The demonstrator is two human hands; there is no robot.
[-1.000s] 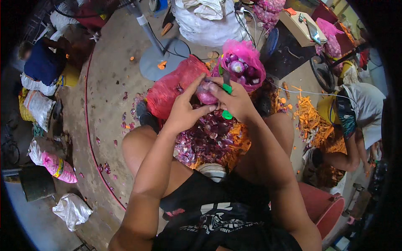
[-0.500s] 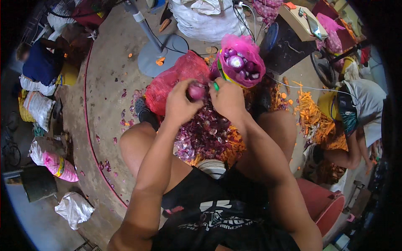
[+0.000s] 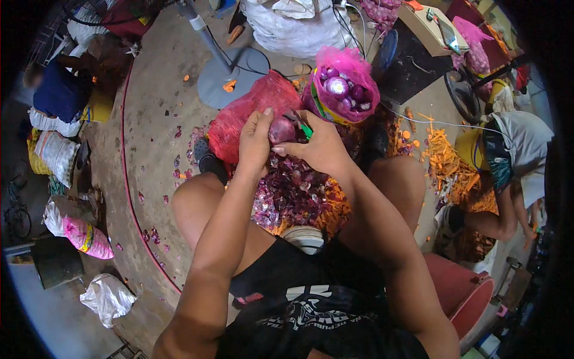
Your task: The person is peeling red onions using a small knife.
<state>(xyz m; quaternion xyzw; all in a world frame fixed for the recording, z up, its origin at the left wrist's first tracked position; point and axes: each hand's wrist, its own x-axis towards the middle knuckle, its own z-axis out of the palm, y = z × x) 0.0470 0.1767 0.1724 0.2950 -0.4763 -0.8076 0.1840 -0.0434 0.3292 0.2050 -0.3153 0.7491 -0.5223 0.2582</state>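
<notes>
My left hand (image 3: 256, 142) grips a purple-red onion (image 3: 282, 130) from its left side. In my right hand (image 3: 326, 143) is a small knife (image 3: 307, 131) with a green handle; its dark blade lies close to the top of the onion. The right thumb presses against the onion's lower side. Beneath both hands, purple onion skins (image 3: 281, 194) are heaped between my legs. A red mesh sack (image 3: 254, 102) lies just beyond my left hand. Beyond my right hand stands a pink mesh bag (image 3: 341, 57) on a container, filled with peeled purple onions (image 3: 338, 88).
Orange carrot peelings (image 3: 442, 155) cover the floor at right, near a co-worker's arm (image 3: 508, 218). A round grey stand base (image 3: 215, 90) and a white sack (image 3: 293, 33) are ahead. A red bucket (image 3: 454, 293) sits by my right side; a red hose (image 3: 128, 191) crosses the left floor.
My right hand has turned, bringing its thumb onto the onion's lower side. The green knife handle has tilted with it, and the left fingers have shifted around the onion.
</notes>
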